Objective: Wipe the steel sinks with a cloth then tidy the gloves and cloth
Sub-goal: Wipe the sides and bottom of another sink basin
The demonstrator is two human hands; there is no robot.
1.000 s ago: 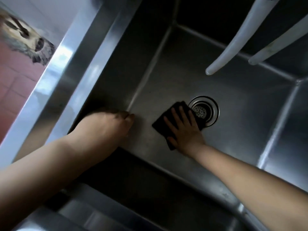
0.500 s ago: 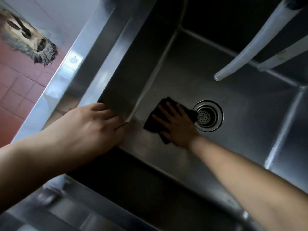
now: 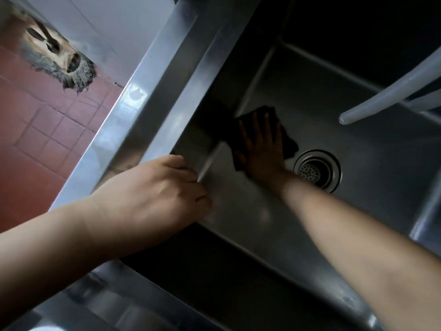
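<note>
I look down into a deep steel sink (image 3: 372,144) with a round drain strainer (image 3: 316,170) in its floor. A black cloth (image 3: 286,139) lies flat on the sink floor, left of the drain and close to the left wall. My right hand (image 3: 261,149) presses on the cloth with spread, straight fingers. My left hand (image 3: 155,189) hangs over the sink's near-left corner with its fingers curled downward; whether it grips the rim is hidden. No gloves are in view.
Two pale hoses (image 3: 393,96) hang into the sink from the upper right. A wide steel rim (image 3: 133,111) runs along the left side. Beyond it lie red floor tiles (image 3: 35,139) and a grey mop head (image 3: 57,56).
My right hand has slid the cloth away from the drain toward the sink's left wall. My left hand stays at the near-left corner.
</note>
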